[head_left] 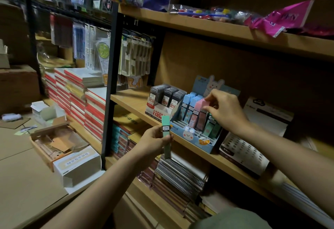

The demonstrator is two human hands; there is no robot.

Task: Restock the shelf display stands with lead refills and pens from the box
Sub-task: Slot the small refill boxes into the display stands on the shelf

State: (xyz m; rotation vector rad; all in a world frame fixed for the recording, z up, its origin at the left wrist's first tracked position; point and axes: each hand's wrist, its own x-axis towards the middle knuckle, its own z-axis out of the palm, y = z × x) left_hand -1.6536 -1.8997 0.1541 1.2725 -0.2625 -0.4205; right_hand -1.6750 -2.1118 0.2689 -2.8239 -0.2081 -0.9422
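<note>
A blue bunny-print display stand [197, 139] sits on the middle wooden shelf [133, 102], holding blue, pink and green lead refill cases in slots. My right hand [223, 108] pinches the top of a pink refill case [203, 113] that stands in the stand. My left hand [155, 139] grips a green refill case [166, 134] upright, in front of the shelf edge and left of the stand. An open cardboard box [56, 142] with packaged stock lies on the floor at the left.
A white stand with dark grey refill packs [166, 96] is left of the blue stand. A white box [253, 138] stands to the right. Notebooks [77, 100] are stacked at the left, spiral notebooks [179, 174] on the lower shelf, paint pots [206, 12] on the upper shelf.
</note>
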